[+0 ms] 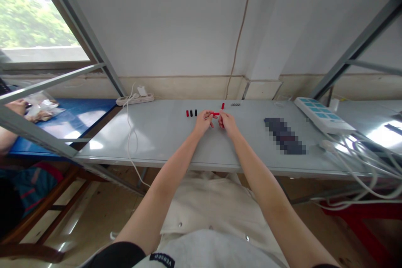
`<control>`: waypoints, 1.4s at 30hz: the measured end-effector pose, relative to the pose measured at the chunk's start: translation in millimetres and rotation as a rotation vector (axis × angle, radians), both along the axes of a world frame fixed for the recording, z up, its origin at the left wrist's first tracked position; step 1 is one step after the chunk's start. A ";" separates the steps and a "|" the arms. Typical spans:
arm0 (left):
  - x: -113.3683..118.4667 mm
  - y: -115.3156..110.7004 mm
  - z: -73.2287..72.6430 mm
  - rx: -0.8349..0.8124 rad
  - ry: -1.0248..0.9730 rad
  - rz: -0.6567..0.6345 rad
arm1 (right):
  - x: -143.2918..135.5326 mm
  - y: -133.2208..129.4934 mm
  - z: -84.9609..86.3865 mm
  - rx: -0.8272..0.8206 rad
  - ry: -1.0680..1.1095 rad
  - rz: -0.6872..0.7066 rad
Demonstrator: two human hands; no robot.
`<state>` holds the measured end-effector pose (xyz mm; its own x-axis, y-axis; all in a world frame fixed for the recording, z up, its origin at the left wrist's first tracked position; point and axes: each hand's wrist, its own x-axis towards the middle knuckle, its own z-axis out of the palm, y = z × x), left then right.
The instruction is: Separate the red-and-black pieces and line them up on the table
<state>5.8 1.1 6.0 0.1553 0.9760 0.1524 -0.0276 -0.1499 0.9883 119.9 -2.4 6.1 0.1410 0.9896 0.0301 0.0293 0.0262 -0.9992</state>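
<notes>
Both my hands are close together over the middle of the grey table. My left hand (204, 121) pinches the left end of a small red cylinder (215, 113), which lies level between the hands. The right end of that cylinder is in the closed fingers of my right hand (226, 121). Just beyond my right hand, another red cylinder (222, 106) is on the table. To the left of my hands stand a red cylinder (187, 113) and two black ones (191, 113), (196, 112) in a short row. Several small metallic pieces (235, 104) lie at the back.
On the grey table (163, 134) are a white power strip (135, 99) at the back left, a blurred dark object (285, 136) and a large white socket block (323, 116) with cables at the right. A person's arm rests by a blue table (91, 113).
</notes>
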 end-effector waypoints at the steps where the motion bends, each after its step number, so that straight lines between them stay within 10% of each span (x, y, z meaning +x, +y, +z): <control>1: 0.0 0.2 -0.4 -0.004 0.004 -0.002 | -0.2 -0.2 0.6 -0.002 0.005 0.004; 34: -1.0 1.7 -2.1 -0.044 0.019 0.032 | 2.6 1.2 -2.2 0.040 -0.078 -0.047; 42: -5.2 8.0 -4.1 -0.067 -0.071 0.225 | 5.7 1.1 1.8 0.054 0.014 -0.162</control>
<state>0.7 9.1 1.9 -0.0762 0.9931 0.0887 -0.0705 -0.0941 0.9931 125.6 -1.3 7.9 0.2994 0.9508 0.0795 0.0239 0.0758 -0.9968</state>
